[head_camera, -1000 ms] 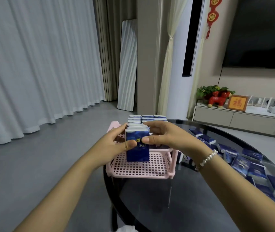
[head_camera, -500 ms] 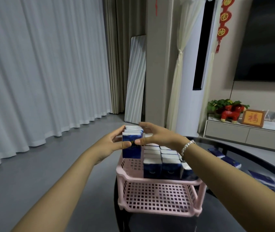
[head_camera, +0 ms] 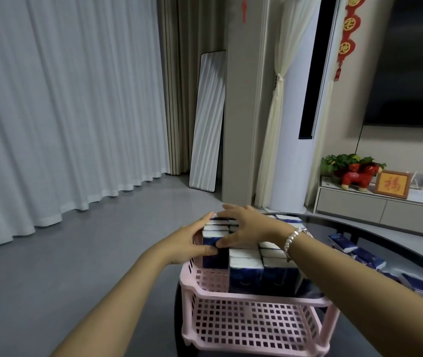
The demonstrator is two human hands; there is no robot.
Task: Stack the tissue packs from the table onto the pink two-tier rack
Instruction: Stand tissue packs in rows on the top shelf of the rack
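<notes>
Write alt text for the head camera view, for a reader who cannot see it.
Two hands, the left hand and the right hand, press a stack of blue tissue packs into the left side of a pink rack's top tier, beside packs already standing there. The lower tier looks empty, and more packs lie on the dark table to the right.

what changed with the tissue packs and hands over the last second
The stack of tissue packs held between the left hand and right hand went from in front of the pink rack into the left of its top tier. Both hands still hold it. The packs already there stayed put.
</notes>
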